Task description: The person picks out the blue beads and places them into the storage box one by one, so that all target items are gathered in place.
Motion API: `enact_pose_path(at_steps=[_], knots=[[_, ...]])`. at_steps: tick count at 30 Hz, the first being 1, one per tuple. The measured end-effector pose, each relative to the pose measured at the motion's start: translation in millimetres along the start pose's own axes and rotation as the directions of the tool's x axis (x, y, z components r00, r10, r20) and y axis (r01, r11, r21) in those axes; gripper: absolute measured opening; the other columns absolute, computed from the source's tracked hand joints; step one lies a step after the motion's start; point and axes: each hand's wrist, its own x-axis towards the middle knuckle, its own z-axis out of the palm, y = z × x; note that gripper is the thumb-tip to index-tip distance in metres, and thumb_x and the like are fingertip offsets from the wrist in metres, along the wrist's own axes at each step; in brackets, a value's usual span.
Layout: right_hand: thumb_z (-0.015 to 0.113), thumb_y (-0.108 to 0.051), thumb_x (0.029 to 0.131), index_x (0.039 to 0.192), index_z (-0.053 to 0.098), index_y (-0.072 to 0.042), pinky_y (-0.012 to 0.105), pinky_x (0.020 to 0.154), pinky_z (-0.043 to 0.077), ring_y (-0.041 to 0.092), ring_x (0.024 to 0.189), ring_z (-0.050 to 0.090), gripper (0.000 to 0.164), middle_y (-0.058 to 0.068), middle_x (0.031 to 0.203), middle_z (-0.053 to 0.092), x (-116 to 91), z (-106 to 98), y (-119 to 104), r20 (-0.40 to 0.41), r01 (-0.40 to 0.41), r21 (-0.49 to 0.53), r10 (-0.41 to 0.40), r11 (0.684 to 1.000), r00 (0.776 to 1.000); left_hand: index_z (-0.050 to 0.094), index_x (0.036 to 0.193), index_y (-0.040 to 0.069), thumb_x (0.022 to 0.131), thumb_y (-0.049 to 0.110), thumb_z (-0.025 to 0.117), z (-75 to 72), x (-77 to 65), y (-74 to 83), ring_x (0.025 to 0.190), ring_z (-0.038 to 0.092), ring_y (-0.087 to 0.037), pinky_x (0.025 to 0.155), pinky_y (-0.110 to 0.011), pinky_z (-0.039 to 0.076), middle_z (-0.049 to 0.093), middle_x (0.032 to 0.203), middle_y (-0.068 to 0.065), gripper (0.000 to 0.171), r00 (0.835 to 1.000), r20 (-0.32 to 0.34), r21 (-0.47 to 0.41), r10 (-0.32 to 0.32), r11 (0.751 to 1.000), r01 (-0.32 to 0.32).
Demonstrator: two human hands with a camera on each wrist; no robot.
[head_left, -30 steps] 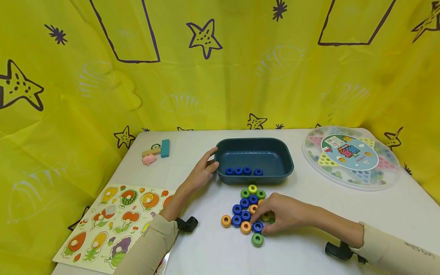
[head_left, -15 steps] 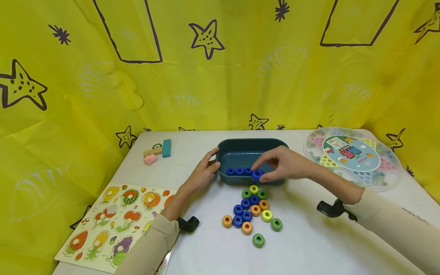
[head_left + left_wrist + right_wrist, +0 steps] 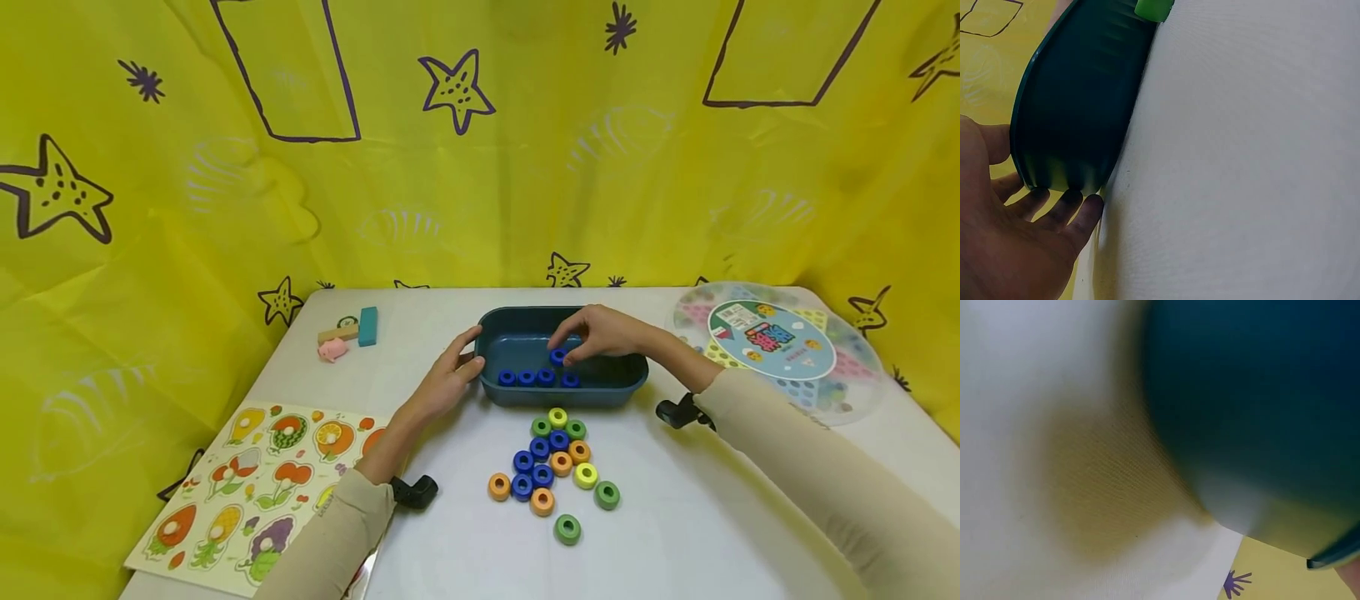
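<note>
In the head view my right hand (image 3: 606, 333) reaches over the dark teal tray (image 3: 562, 398) and pinches a blue bead (image 3: 558, 357) between thumb and fingers. More blue beads (image 3: 527, 378) sit in a row along the tray's near inner wall. My left hand (image 3: 442, 385) rests its spread fingertips against the tray's left end. In the left wrist view, the fingers (image 3: 1088, 215) touch the outside of that end wall. Below the tray lie loose beads: blue (image 3: 522, 487), orange (image 3: 542, 502), green (image 3: 567, 529) and yellow (image 3: 586, 476). The right wrist view shows a blurred tray wall (image 3: 1260, 425); the held bead is hidden there.
A fruit puzzle board (image 3: 247, 492) lies under the left forearm. At the back left are a teal block (image 3: 367, 326), a wooden block (image 3: 337, 333) and a pink pig figure (image 3: 333, 349). A round, clear-rimmed game board (image 3: 772, 342) lies at the right. Yellow sheeting hangs behind.
My right hand has picked a blue bead from the loose group and carried it up and over into the tray. The left hand has stayed at the tray's end.
</note>
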Motion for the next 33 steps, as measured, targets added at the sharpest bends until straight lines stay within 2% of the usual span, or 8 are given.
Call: enact_pose_path(at_steps=[7,14,17,20,24,27,31,33], knots=[[0.076,-0.023,0.077,0.104,0.071,-0.019,0.030,0.070,0.048,0.019,0.086,0.058,0.027,-0.007,0.105,0.065,9.5,2.2,5.6,0.060,-0.011,-0.036,0.013,0.999,0.998,0.031,0.146,0.023,0.098,0.020,0.047,1.5,1.5,-10.3,0.127,0.040,-0.024,0.097,-0.045,0.036,0.028,0.149,0.004,0.051,0.999,-0.047,0.019,0.002,1.000,-0.001],[0.075,-0.020,0.078,0.103,0.072,-0.021,0.024,0.055,0.043,0.009,0.057,0.049,0.025,-0.009,0.103,0.065,11.5,5.3,6.4,0.108,-0.023,-0.082,0.032,0.996,0.994,0.030,0.146,0.020,0.098,0.020,0.047,1.6,2.0,-10.9,0.128,0.039,-0.026,0.097,-0.047,0.036,0.026,0.149,0.002,0.051,0.999,-0.037,0.019,0.012,1.000,-0.011],[0.075,-0.021,0.078,0.104,0.072,-0.022,0.024,0.053,0.041,0.007,0.054,0.046,0.025,-0.009,0.102,0.065,10.7,5.8,6.2,0.110,-0.030,-0.098,0.041,0.995,0.993,0.030,0.146,0.019,0.098,0.020,0.046,1.7,2.6,-11.5,0.128,0.038,-0.028,0.098,-0.048,0.035,0.025,0.150,0.001,0.051,0.999,-0.034,0.021,0.020,1.000,-0.019],[0.075,-0.021,0.078,0.104,0.071,-0.021,0.025,0.055,0.042,0.010,0.058,0.050,0.026,-0.008,0.104,0.065,9.6,5.1,5.0,0.101,-0.034,-0.097,0.044,0.995,0.994,0.029,0.146,0.018,0.098,0.019,0.046,1.9,2.7,-11.9,0.128,0.038,-0.029,0.098,-0.048,0.035,0.025,0.150,-0.001,0.051,0.999,-0.032,0.022,0.024,0.999,-0.023],[0.075,-0.027,0.079,0.105,0.071,-0.020,0.027,0.058,0.044,0.013,0.065,0.053,0.027,-0.007,0.104,0.065,7.0,3.0,0.6,0.051,-0.032,-0.085,0.036,0.996,0.998,0.030,0.146,0.021,0.098,0.021,0.047,2.3,1.6,-11.5,0.127,0.040,-0.025,0.097,-0.046,0.037,0.027,0.149,0.002,0.051,0.999,-0.044,0.034,0.000,0.999,0.002],[0.075,-0.030,0.079,0.105,0.071,-0.019,0.027,0.056,0.043,0.013,0.061,0.051,0.029,-0.007,0.099,0.066,2.9,1.9,-8.6,-0.025,-0.015,-0.088,0.013,0.996,1.000,0.031,0.145,0.023,0.098,0.021,0.047,1.8,0.6,-10.9,0.127,0.040,-0.022,0.096,-0.045,0.037,0.028,0.148,0.005,0.050,0.999,-0.053,0.033,-0.011,0.999,0.013],[0.073,-0.032,0.080,0.104,0.071,-0.020,0.026,0.049,0.039,0.012,0.053,0.046,0.027,-0.005,0.083,0.064,-11.7,5.0,-37.4,-0.130,0.012,-0.096,-0.024,0.995,0.991,0.030,0.146,0.023,0.098,0.021,0.047,0.8,1.1,-10.6,0.128,0.039,-0.024,0.096,-0.046,0.037,0.027,0.149,0.004,0.051,0.999,-0.041,0.025,-0.007,1.000,0.008],[0.073,-0.033,0.081,0.103,0.070,-0.022,0.025,0.048,0.037,0.011,0.052,0.045,0.025,-0.006,0.076,0.060,-21.1,10.4,-55.9,-0.152,0.053,-0.095,-0.067,0.994,0.986,0.029,0.146,0.023,0.098,0.022,0.047,-0.5,0.9,-9.8,0.129,0.038,-0.024,0.097,-0.046,0.036,0.025,0.149,0.003,0.051,1.000,-0.028,0.018,-0.011,1.000,0.012]])
